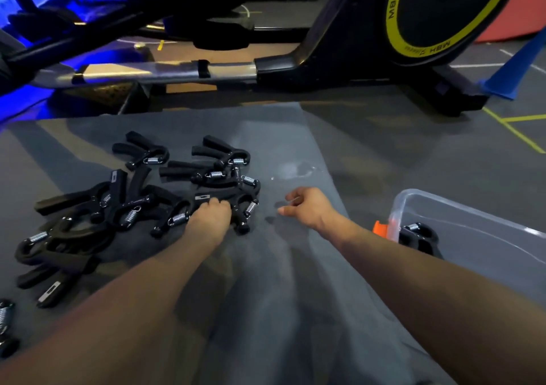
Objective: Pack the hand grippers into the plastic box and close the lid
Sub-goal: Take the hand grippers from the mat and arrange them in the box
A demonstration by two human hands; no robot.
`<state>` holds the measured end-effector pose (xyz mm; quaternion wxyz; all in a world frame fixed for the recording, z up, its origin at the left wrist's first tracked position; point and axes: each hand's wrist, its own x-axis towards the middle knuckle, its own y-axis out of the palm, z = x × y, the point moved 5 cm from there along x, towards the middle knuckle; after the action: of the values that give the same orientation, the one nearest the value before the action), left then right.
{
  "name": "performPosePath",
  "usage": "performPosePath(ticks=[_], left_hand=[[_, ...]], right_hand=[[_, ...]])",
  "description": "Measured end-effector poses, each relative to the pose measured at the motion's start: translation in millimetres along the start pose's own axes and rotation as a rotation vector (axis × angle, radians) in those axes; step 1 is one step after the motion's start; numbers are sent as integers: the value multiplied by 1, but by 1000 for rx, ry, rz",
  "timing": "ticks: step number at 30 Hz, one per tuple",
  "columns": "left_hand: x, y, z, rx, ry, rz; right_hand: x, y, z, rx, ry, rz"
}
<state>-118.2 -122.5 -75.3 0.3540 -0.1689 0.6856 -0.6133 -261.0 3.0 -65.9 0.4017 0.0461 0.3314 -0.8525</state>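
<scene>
The left hand is down on the near edge of the pile of hand grippers, its fingers curled over the handle of one gripper that lies tangled with its neighbours; its grip is closed around that handle. The right hand hovers just beside the pile over the grey mat, fingers loosely curled and holding nothing, a relaxed, narrow grip. The plastic box sits well to the right, lid off (no lid shows anywhere in view), with one gripper already inside against its near-left corner, next to an orange latch.

Judging from the many grippers spread on the mat, packing has barely begun. The main risk is the tangle: handles and springs overlap, so lifting the held one could drag a neighbour up with it, which may then drop off partway to the box or scatter the pile toward the mat's edge. The grip sits near the middle of the handle, so the spring end could swing and snag. A wet-looking patch shines on the mat just beyond the right hand; anything set or dragged there might slide. Tossing grippers in loosely could also leave them heaped too high for the lid to shut
</scene>
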Motion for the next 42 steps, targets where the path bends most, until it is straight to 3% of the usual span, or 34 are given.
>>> performPosePath(ticks=[4,11,17,22,26,31,38,42], left_hand=[[-15,-18,-32,-113,6,26],[-45,-75,-117,-657,168,10],[-80,-95,-212,-1281,270,231],[-96,-91,-286,-1463,282,344],[-93,-70,-331,-1407,286,318],[-71,-25,-373,-931,371,258],[-36,15,-404,-484,514,91],[-28,35,-417,-304,601,115]], right_hand=[[-17,-23,-10,-1,15,-16],[-57,-90,-19,11,7,-95],[-105,-157,-50,127,30,-103],[-138,-204,-90,260,111,-140],[-150,-237,-129,214,222,-240],[-149,-259,-199,80,427,-314],[-139,-268,-285,-140,632,-251],[-123,-264,-312,-196,660,-234]])
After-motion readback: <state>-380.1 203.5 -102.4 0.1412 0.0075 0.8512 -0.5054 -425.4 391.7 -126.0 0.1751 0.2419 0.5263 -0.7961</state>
